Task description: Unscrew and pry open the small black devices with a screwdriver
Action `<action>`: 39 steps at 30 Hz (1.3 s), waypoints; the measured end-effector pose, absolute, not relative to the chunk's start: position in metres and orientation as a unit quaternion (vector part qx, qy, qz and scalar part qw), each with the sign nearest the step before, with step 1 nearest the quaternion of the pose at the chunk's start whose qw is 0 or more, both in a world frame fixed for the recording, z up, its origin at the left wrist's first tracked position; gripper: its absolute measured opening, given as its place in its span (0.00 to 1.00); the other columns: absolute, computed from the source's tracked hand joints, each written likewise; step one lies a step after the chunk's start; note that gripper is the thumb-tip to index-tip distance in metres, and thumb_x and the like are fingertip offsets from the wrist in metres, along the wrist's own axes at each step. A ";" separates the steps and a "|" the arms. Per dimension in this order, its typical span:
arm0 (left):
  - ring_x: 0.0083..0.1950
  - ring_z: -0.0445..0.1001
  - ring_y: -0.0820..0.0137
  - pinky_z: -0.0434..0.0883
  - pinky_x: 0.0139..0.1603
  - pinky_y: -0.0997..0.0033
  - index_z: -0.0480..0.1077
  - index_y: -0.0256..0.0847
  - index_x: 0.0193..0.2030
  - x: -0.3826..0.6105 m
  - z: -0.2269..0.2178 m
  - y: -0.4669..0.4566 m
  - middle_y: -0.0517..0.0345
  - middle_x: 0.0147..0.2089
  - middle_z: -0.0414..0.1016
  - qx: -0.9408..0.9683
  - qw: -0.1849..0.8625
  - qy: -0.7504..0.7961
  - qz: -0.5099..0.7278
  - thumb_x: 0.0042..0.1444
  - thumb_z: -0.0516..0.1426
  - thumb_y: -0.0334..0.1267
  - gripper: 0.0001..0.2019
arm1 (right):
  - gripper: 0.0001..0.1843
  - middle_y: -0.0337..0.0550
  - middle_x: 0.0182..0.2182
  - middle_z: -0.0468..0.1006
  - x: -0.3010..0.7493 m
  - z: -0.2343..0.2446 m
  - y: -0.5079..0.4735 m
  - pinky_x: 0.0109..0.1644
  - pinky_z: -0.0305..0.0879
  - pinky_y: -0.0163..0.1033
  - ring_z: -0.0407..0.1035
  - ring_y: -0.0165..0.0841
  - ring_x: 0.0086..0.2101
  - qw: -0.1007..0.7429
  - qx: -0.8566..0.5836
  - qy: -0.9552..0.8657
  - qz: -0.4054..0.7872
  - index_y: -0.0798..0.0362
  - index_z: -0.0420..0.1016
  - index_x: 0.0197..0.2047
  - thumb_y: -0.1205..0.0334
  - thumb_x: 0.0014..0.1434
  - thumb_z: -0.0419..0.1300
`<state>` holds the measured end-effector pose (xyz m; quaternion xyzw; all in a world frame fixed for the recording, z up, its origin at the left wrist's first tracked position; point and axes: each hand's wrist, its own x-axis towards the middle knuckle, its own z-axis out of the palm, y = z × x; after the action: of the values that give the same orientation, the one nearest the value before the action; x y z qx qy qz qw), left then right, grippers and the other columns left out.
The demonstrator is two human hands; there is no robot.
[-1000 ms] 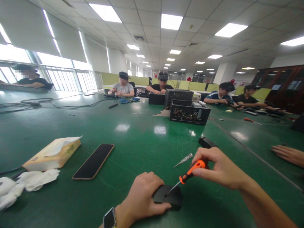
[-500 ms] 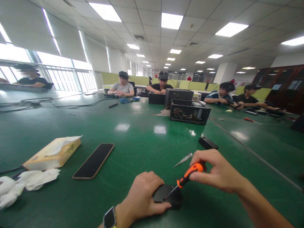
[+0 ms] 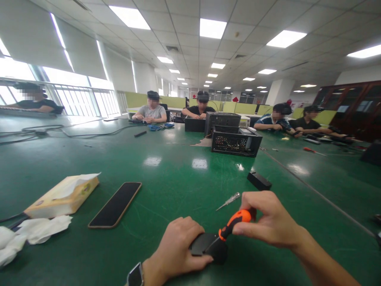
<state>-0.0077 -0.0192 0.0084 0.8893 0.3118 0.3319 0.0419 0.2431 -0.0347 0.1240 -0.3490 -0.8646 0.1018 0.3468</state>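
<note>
My left hand (image 3: 181, 248), with a watch on its wrist, grips a small black box (image 3: 218, 250) on the green table. The box's exact kind cannot be made out. In my right hand (image 3: 269, 218) is an orange-and-black screwdriver (image 3: 236, 222), held by its handle between thumb and fingers. The screwdriver slants down to the left, and its tip meets the top of the box near my left thumb. Just beyond lies a clear-handled small screwdriver (image 3: 229, 201). Farther back sits another black block (image 3: 258, 180).
A phone (image 3: 116, 204) lies left of my hands, beside a tissue pack (image 3: 64, 196) and crumpled tissues (image 3: 44, 229). Open computer cases (image 3: 236, 142) stand farther back on the table (image 3: 166, 174). Several people sit around it. Another orange screwdriver (image 3: 311, 150) lies at the far right.
The screwdriver handle has come slightly lower and to the left along with my right hand. My left hand still holds the box. The whole view has shifted a little.
</note>
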 end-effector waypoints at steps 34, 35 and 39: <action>0.30 0.73 0.63 0.64 0.29 0.67 0.73 0.40 0.36 -0.008 0.010 -0.019 0.53 0.29 0.76 0.900 0.024 0.284 0.330 0.59 0.53 0.61 0.24 | 0.16 0.40 0.29 0.75 0.257 0.134 -0.027 0.34 0.59 0.37 0.66 0.31 0.29 0.243 -0.383 -0.877 0.157 0.54 0.76 0.37 0.49 0.62 0.61; 0.30 0.73 0.63 0.63 0.29 0.67 0.73 0.40 0.36 -0.008 0.010 -0.018 0.53 0.29 0.76 0.900 0.024 0.283 0.331 0.59 0.52 0.61 0.24 | 0.14 0.42 0.32 0.76 0.258 0.134 -0.027 0.36 0.60 0.37 0.67 0.31 0.31 0.242 -0.383 -0.878 0.157 0.54 0.77 0.40 0.50 0.63 0.61; 0.29 0.72 0.63 0.63 0.29 0.66 0.73 0.40 0.36 -0.008 0.008 -0.018 0.54 0.29 0.75 0.901 0.024 0.278 0.331 0.60 0.51 0.62 0.25 | 0.11 0.45 0.39 0.78 0.262 0.136 -0.028 0.38 0.63 0.36 0.70 0.32 0.35 0.243 -0.366 -0.882 0.170 0.53 0.76 0.46 0.58 0.62 0.61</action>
<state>-0.0080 -0.0179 0.0079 0.9015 0.2783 0.3306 0.0244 0.2622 -0.0283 0.1357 -0.3664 -0.8819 0.1702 0.2427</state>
